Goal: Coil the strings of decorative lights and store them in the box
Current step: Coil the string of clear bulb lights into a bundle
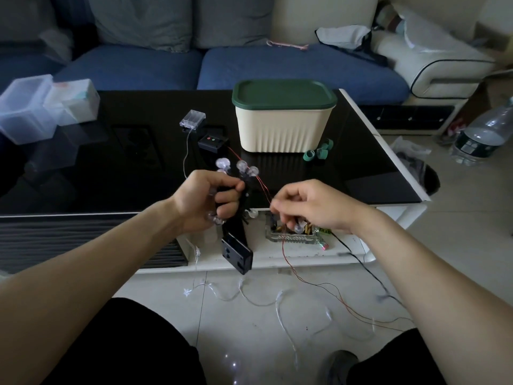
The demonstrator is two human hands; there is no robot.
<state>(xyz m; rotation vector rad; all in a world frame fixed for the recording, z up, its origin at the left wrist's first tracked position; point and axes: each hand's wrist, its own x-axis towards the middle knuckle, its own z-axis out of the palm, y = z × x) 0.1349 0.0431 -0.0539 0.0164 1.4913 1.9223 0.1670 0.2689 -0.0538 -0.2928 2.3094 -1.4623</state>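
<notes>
Left hand [206,200] clamped around a partly wound bundle of clear round bulbs on thin red wire [241,168]; several bulbs poke out above the fist, more below it. A black rectangular battery case [237,252] hangs from the bundle under the hand, in front of the bench's near edge.

Right hand [308,207] just beside the left, fingertips pinched together on the red wire where it leaves the bundle. From there the loose wire drops to the tiled floor [458,245] and trails off to the right.

A second string, pale wire with small star lights [258,298], sprawls on the floor between the knees; its clear plastic battery holder [192,119] sits mid-bench.

Cream ribbed box with dark green lid [283,118] stands toward the far right of the black glossy bench [111,162], lid on, well apart from both hands.

Judgement: wire looks light, limp and prone to tangling; bulbs probably fragile. Best guided by the wire between bulbs, not pulled. The dangling case may tug the coil loose.
</notes>
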